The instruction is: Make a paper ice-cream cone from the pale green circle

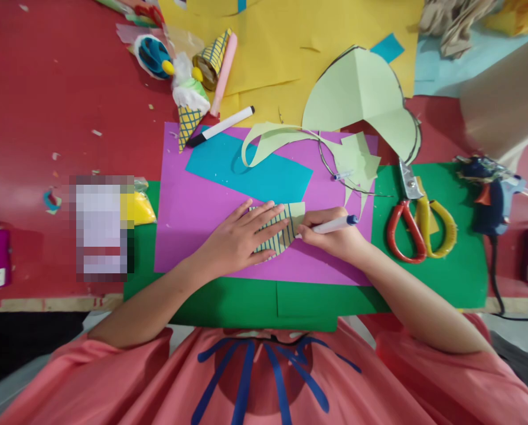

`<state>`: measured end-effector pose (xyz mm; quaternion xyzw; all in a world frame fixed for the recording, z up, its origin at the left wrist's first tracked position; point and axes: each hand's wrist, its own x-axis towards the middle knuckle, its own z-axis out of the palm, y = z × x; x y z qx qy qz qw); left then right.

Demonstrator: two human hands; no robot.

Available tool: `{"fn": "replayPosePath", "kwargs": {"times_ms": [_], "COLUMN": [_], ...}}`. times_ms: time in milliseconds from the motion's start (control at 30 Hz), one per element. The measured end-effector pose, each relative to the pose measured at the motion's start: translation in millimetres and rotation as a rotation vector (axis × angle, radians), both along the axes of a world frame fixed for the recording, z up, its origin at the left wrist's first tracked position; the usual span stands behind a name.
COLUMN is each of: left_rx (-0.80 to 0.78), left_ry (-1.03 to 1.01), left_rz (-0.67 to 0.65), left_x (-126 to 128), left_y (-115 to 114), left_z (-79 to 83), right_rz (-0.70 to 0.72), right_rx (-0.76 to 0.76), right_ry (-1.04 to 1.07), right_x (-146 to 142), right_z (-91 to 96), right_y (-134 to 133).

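A small piece of pale green paper (297, 213) with dark parallel stripes lies on a purple sheet (202, 260). My left hand (235, 236) rests flat over its left part, fingers spread, covering much of it. In my right hand (335, 233) is a white marker with a blue end (337, 224), pinched between thumb and fingers. Its tip is at the right part of the striped paper, partly hidden by the fingers. A blue paper strip (255, 168) lies just beyond my hands, with a second, black-ended marker (222, 126) across its upper left.
Scissors (410, 183) with red and yellow handles and a glue gun (494, 200) lie to the right. Pale green paper scraps (357, 162) and a large cut piece (357, 88) are beyond my right hand. Small paper ice cream cones (188, 124) sit at the upper left.
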<state>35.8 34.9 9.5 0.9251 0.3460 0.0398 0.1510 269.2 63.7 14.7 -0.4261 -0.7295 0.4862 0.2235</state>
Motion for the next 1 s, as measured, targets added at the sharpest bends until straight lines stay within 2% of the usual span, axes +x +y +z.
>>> {"fn": "replayPosePath", "kwargs": {"times_ms": [133, 233, 367, 433, 600, 800, 1000], "left_rx": [-0.002, 0.003, -0.003, -0.013, -0.023, -0.036, -0.026], "left_ry": [0.008, -0.002, -0.013, -0.015, -0.024, -0.037, -0.049], "left_rz": [-0.002, -0.004, -0.006, -0.002, 0.004, 0.005, 0.013], "left_x": [0, 0, -1, -1, -1, -1, 0], "left_y": [0, 0, 0, -1, -1, -1, -1], "left_z": [-0.1, -0.7, -0.4, 0.4, 1.7, 1.1, 0.6], "right_rz": [0.002, -0.018, -0.167, -0.247, -0.348, -0.308, -0.311], "right_rx": [-0.011, -0.084, -0.248, -0.267, -0.171, -0.02, -0.02], "right_ry": [-0.007, 0.035, 0.191, 0.238, 0.239, 0.146, 0.124], "right_x": [-1, 0, 3, 4, 2, -2, -1], "right_z": [0.7, 2.4, 2.1, -0.1, -5.7, -9.4, -10.9], "right_y": [0, 2, 5, 6, 9, 14, 13]}}
